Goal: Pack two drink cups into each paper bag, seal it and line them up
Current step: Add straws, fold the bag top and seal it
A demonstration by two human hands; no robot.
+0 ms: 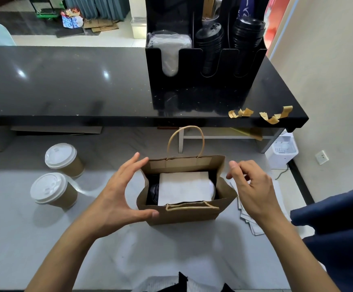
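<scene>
The brown paper bag stood open on the grey surface in front of me, with a white napkin lying over what looked like two dark-lidded cups inside. My left hand was spread wide, thumb touching the bag's near wall and fingers at its far corner; my right hand hovered by the right edge, fingers loosely curled and holding nothing. To seal it well, I judged I should bring both top edges together evenly and keep the handles clear of the fold. Two white-lidded paper cups waited well to the left. Loose papers lay just beside the bag, under my right wrist, and could snag.
</scene>
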